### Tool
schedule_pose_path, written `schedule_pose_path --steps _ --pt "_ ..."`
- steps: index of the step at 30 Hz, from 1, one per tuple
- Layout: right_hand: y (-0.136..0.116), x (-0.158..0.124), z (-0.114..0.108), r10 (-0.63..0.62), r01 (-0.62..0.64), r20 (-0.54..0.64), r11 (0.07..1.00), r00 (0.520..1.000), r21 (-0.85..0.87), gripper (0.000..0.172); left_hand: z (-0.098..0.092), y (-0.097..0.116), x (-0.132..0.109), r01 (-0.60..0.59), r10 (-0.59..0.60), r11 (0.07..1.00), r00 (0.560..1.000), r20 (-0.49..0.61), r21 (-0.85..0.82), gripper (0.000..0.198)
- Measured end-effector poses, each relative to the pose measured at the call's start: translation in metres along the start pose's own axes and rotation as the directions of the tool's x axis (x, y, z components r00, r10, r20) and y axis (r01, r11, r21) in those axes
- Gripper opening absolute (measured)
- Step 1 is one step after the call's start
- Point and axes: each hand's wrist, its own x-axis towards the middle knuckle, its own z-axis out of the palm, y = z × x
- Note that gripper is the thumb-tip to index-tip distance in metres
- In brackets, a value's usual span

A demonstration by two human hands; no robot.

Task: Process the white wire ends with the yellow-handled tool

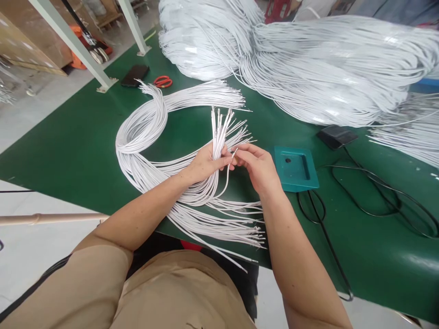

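My left hand (209, 161) is closed round a small bunch of white cables (218, 132), whose ends stick up above the fist. Between both hands a single white cable (227, 176) bends up, its tip near my fingertips. My right hand (256, 163) pinches close to that tip; the fingers partly hide the contact. Under and left of the hands lies a large looped bundle of white cables (132, 132) on the green table (68, 132). More loose cable ends (240, 230) fan out between my forearms, toward the front edge.
Right of my right hand sits a teal tray (295, 186). Beyond it are a black box (336, 136) and a black cord (377, 212). Red-handled scissors (163, 82) and a dark flat object (135, 76) lie at the back left. Big white cable coils (325, 68) cover the back, near metal posts (73, 41).
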Motion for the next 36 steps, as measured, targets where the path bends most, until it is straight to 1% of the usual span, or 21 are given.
schedule_pose_path --steps 4,8,13,16,19,21,22,24,25,26,27,28,30,32,34,36 --pt "-0.001 0.000 -0.002 0.003 -0.005 -0.052 1.000 0.999 -0.024 0.012 -0.001 0.001 0.000 -0.011 0.013 0.999 0.999 -0.050 0.036 0.033" --pt "-0.001 -0.001 0.001 -0.016 0.014 -0.061 1.000 0.998 -0.023 0.012 -0.002 -0.001 0.001 -0.051 0.060 0.994 0.994 -0.096 0.096 0.030" --pt "0.001 0.000 0.002 -0.101 0.095 -0.073 0.993 0.992 -0.073 0.015 -0.004 -0.005 0.001 -0.073 0.087 0.988 0.991 -0.101 0.137 0.027" --pt "0.002 0.002 0.003 -0.094 0.088 -0.069 0.993 0.993 -0.082 0.012 -0.003 -0.004 0.000 -0.081 0.098 0.985 0.989 -0.109 0.155 0.027" --pt "0.002 0.002 0.005 -0.046 0.040 -0.091 0.997 0.995 -0.066 0.008 -0.001 -0.002 -0.002 -0.107 0.132 0.978 0.982 -0.133 0.180 0.025" --pt "0.001 0.001 0.006 0.029 -0.029 -0.084 1.000 0.996 0.006 0.015 0.000 -0.002 -0.003 -0.114 0.143 0.974 0.979 -0.143 0.194 0.024" --pt "0.000 0.001 0.006 0.091 -0.087 -0.057 0.994 0.994 0.058 0.019 0.000 -0.002 -0.003 -0.112 0.141 0.974 0.980 -0.141 0.196 0.024" --pt "-0.001 0.000 0.004 0.224 -0.226 0.029 0.967 0.974 0.121 0.021 0.000 -0.002 -0.003 -0.102 0.127 0.976 0.983 -0.130 0.190 0.024" --pt "-0.002 0.000 0.002 0.265 -0.270 0.055 0.956 0.963 0.118 0.018 0.000 -0.003 -0.002 -0.094 0.118 0.979 0.985 -0.127 0.182 0.025" --pt "-0.003 0.000 0.001 0.274 -0.278 0.056 0.955 0.960 0.101 0.013 -0.001 -0.003 -0.002 -0.086 0.108 0.981 0.986 -0.125 0.172 0.025" --pt "-0.004 -0.001 -0.001 0.250 -0.252 0.037 0.965 0.968 0.077 0.009 -0.001 -0.003 -0.001 -0.077 0.097 0.984 0.988 -0.123 0.160 0.025" --pt "-0.004 -0.001 -0.002 0.196 -0.196 0.007 0.979 0.981 0.049 0.013 -0.001 -0.003 -0.001 -0.069 0.088 0.986 0.989 -0.123 0.151 0.025" --pt "-0.004 -0.001 -0.004 0.059 -0.060 -0.038 0.998 0.998 -0.028 0.027 -0.001 -0.002 0.000 -0.060 0.077 0.989 0.989 -0.123 0.137 0.027" --pt "-0.001 -0.001 -0.004 -0.034 0.031 -0.016 0.989 0.999 -0.145 0.032 0.000 -0.001 0.000 -0.054 0.068 0.992 0.990 -0.125 0.114 0.029" --pt "0.003 0.000 -0.004 -0.094 0.094 0.012 0.961 0.995 -0.262 0.026 0.001 0.001 0.000 -0.035 0.045 0.997 0.991 -0.128 0.073 0.036" --pt "0.008 0.001 -0.003 -0.153 0.148 0.014 0.920 0.988 -0.364 0.017 0.001 0.002 0.000 -0.006 0.010 0.999 0.992 -0.127 0.033 0.048"
